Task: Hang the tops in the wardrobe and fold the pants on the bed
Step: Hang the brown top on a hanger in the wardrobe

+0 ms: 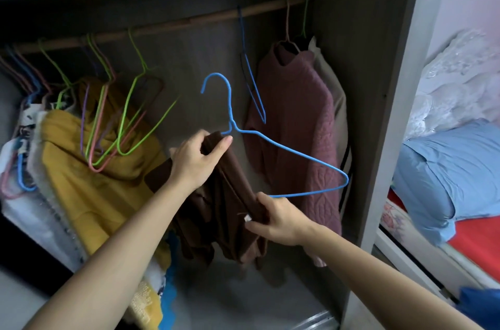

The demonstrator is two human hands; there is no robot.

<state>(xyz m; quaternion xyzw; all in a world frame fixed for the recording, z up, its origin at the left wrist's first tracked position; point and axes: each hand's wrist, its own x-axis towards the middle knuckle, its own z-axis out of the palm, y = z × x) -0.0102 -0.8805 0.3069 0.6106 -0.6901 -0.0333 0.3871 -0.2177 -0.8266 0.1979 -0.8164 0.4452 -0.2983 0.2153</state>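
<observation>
While both hands grip it, the brown top [221,210] (bunched) drapes a blue hanger [292,151].

Matt cloth top [219,194], coated-wire hanger [292,145]

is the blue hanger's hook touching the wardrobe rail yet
Apart. The head view shows the hook of the blue hanger well below the rail, with a wide gap between them.

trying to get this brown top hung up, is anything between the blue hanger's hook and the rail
Nothing visible blocks it. The blue hanger sits below a bare stretch of rail, between the green hangers on the left and another blue hanger on the right. The left hand and right hand both grip the brown top.
</observation>
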